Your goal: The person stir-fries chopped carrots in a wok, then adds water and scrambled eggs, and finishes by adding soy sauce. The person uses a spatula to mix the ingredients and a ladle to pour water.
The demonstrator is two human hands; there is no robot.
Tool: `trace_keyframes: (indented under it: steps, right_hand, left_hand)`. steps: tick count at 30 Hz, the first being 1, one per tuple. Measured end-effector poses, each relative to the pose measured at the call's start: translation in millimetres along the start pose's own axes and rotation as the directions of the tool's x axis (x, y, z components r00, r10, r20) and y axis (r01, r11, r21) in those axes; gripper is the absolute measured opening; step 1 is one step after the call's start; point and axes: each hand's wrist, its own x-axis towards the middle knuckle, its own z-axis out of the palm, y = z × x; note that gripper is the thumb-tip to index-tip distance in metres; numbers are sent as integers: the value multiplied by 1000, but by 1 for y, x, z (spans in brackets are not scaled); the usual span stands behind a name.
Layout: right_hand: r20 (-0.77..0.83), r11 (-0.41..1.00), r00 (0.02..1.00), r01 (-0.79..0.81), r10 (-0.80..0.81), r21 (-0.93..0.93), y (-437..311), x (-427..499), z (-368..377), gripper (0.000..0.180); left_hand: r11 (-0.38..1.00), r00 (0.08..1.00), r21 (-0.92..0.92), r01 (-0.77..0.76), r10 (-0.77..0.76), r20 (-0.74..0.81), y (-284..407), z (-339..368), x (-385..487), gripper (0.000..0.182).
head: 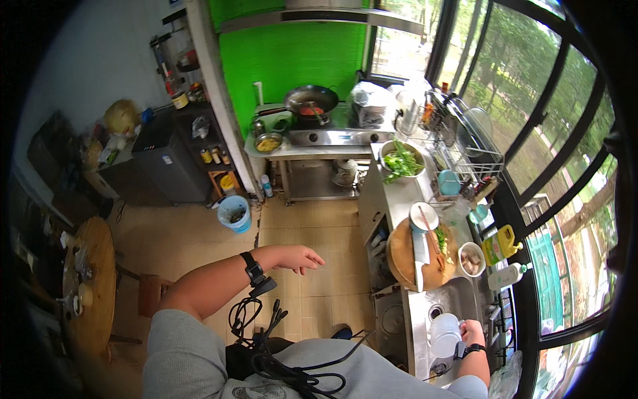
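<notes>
My left hand [300, 259] hangs in the air over the tiled floor, fingers apart and holding nothing. At the lower right, my right hand [470, 331] grips the handle side of a translucent white plastic jug [445, 335] over the steel sink [461, 294]. Beyond the sink lies a round wooden cutting board [403, 249] with a cleaver [420, 252], chopsticks [431, 229] and chopped greens [441, 240] on it. A white bowl of meat pieces [470, 260] stands to the board's right. Each wrist wears a black strap with a small device.
Ahead, a wok [310, 99] with red food sits on the gas stove [331, 137]. A bowl of leafy greens [402, 160] stands on the right counter beside a dish rack [463, 154]. A blue bucket [234, 214] is on the floor; a round wooden table [102, 289] stands left. Black cables hang before my torso.
</notes>
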Motion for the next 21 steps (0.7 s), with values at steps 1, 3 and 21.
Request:
trace_keyframes:
  steps: [1, 3, 21]
  right_hand:
    - [-8, 1000, 1000, -3, 3, 5, 5, 2, -4, 23]
    - [-7, 1000, 1000, -2, 2, 29, 14, -2, -8, 24]
    - [308, 935, 950, 64, 50, -349, 59, -320, 296, 37]
  left_hand:
    - [999, 1000, -33, 2, -2, -15, -17, -7, -17, 48]
    - [997, 999, -76, 0, -3, -44, -50, -20, -49, 48]
    - [947, 948, -318, -53, -52, -313, -319, -169, -352, 48]
